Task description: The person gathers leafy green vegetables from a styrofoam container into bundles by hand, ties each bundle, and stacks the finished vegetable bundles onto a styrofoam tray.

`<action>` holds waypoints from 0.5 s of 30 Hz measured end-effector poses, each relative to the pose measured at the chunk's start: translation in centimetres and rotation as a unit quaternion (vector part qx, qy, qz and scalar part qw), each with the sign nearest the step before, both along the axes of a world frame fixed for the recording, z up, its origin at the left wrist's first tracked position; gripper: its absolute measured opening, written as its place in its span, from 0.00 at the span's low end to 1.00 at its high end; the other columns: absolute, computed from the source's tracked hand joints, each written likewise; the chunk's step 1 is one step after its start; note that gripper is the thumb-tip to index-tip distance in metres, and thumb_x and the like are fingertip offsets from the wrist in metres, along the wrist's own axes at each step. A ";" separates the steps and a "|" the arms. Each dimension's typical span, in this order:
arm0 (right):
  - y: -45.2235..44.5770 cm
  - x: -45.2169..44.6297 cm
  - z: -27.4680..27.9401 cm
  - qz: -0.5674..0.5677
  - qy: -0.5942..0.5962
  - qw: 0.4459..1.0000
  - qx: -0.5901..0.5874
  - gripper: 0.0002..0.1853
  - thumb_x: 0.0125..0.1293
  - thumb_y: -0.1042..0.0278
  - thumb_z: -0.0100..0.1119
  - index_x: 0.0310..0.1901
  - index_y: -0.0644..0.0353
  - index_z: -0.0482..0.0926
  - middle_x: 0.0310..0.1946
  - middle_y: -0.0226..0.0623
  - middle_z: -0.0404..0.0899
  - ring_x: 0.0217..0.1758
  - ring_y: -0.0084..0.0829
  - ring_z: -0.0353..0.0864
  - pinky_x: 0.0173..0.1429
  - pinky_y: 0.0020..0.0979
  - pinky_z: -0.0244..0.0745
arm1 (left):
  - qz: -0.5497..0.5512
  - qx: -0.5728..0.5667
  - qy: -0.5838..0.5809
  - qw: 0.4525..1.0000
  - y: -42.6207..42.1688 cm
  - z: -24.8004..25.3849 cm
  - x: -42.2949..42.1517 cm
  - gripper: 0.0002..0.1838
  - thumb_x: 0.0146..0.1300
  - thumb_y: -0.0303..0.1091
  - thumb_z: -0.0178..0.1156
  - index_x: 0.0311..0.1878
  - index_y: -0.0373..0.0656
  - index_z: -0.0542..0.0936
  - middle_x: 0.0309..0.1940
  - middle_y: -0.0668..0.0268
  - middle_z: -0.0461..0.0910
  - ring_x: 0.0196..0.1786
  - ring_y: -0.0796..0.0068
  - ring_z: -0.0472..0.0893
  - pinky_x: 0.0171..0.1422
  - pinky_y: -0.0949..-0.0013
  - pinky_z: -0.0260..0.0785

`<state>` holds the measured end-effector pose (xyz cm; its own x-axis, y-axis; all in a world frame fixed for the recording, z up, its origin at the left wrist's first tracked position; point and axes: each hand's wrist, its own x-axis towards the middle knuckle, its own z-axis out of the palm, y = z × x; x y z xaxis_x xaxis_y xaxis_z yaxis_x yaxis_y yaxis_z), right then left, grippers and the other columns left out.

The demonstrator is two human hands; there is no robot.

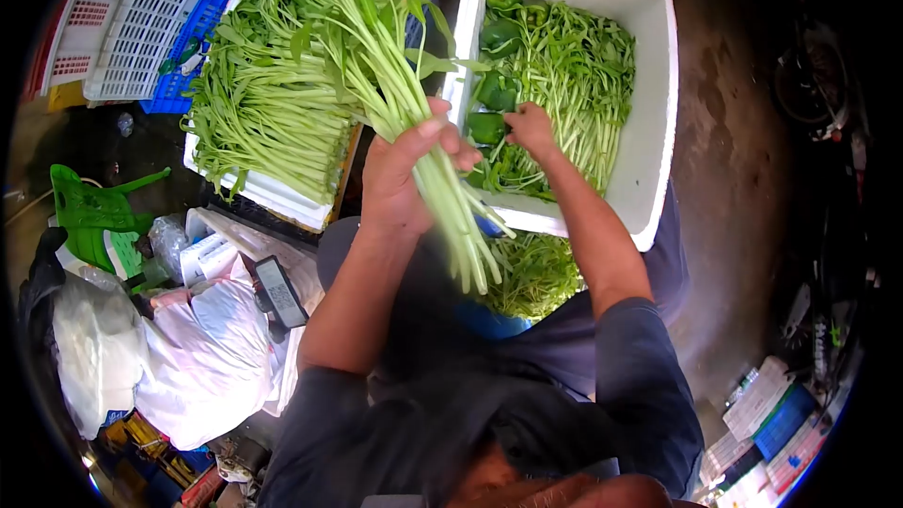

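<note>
My left hand (400,174) is closed around a bunch of water spinach (395,75), its pale stem ends hanging toward my lap and its leaves pointing away from me. Inside a white foam box (661,103), my right hand (532,130) has its fingers drawn together beside a green bell pepper (486,128); what lies between the fingertips is hidden. Several green peppers line the box's left side. Loose water spinach (583,75) fills the rest of it. More water spinach (282,122) is stacked with stems aligned on a white foam lid (273,199) at the left.
Leafy trimmings (536,273) lie in a blue container under the box, between my knees. At left are white plastic crates (146,28), a green plastic chair (89,212), a bag (207,348) and a scale-like display (280,292). Boxes (785,419) sit at lower right.
</note>
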<state>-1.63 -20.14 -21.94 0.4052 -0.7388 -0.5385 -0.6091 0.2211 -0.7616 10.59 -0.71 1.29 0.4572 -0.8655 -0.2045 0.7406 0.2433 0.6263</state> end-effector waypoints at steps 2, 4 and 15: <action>0.5 2.5 -2.2 0.015 0.032 0.999 -0.008 0.19 0.62 0.61 0.65 0.45 0.72 0.80 0.37 0.55 0.86 0.34 0.45 0.90 0.43 0.41 0.85 | 0.006 0.011 -0.004 1.000 -0.1 -0.1 0.0 0.13 0.73 0.34 0.57 0.58 0.44 0.79 0.32 0.65 0.79 0.35 0.64 0.80 0.54 0.53 0.76; 0.3 4.3 -7.5 0.051 0.083 0.992 -0.076 0.20 0.62 0.61 0.66 0.46 0.73 0.80 0.37 0.53 0.86 0.29 0.43 0.89 0.38 0.40 0.84 | 0.007 0.022 -0.009 1.000 -0.2 0.0 0.0 0.14 0.73 0.33 0.56 0.58 0.43 0.79 0.32 0.65 0.78 0.35 0.64 0.80 0.54 0.53 0.75; -1.0 0.9 -3.6 0.111 0.184 0.963 -0.164 0.25 0.63 0.45 0.65 0.43 0.66 0.84 0.41 0.57 0.85 0.48 0.56 0.85 0.57 0.48 0.79 | -0.008 -0.002 -0.001 1.000 0.1 -0.8 0.0 0.16 0.74 0.35 0.55 0.60 0.42 0.77 0.32 0.66 0.77 0.36 0.66 0.78 0.54 0.52 0.74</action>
<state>-0.76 -21.13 -25.50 0.3989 -0.8108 -0.4283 -0.8554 -0.1607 -0.4924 10.59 -0.60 0.48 0.4446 -0.8730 -0.2006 0.7428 0.2342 0.6271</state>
